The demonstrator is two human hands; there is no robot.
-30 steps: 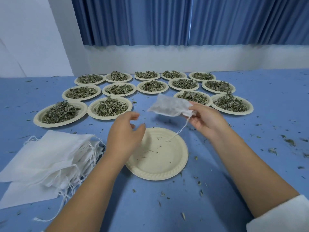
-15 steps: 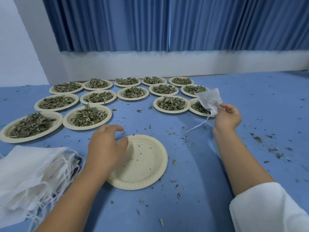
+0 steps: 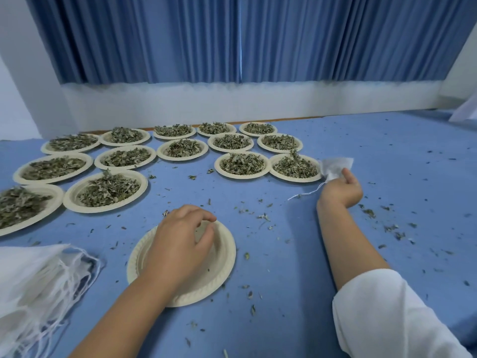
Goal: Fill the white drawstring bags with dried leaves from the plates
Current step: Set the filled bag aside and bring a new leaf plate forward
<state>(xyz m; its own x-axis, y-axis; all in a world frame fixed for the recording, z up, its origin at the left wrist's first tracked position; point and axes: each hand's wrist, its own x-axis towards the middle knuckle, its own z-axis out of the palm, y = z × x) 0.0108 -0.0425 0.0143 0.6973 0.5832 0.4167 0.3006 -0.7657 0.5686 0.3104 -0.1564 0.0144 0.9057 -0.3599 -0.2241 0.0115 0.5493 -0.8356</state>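
Observation:
My right hand [image 3: 340, 189] pinches a small white drawstring bag [image 3: 335, 166] by its gathered neck, low over the blue table just right of the nearest right-hand plate of leaves [image 3: 295, 167]. The bag's string [image 3: 305, 194] trails left onto the table. My left hand [image 3: 180, 244] lies over the empty paper plate [image 3: 211, 280] in front of me, fingers curled at its far rim and thumb inside it. Several plates of dried leaves [image 3: 108, 189] stand in rows behind. A pile of empty white bags [image 3: 31, 280] sits at the near left.
Loose leaf crumbs [image 3: 369, 213] are scattered over the blue table [image 3: 413, 156]. A white wall ledge and blue curtains [image 3: 232, 40] run along the back. A white object [image 3: 464, 109] shows at the far right edge.
My right hand has carried the bag from above the empty plate to the right and down, past the rightmost plate. My left hand has dropped onto the empty plate.

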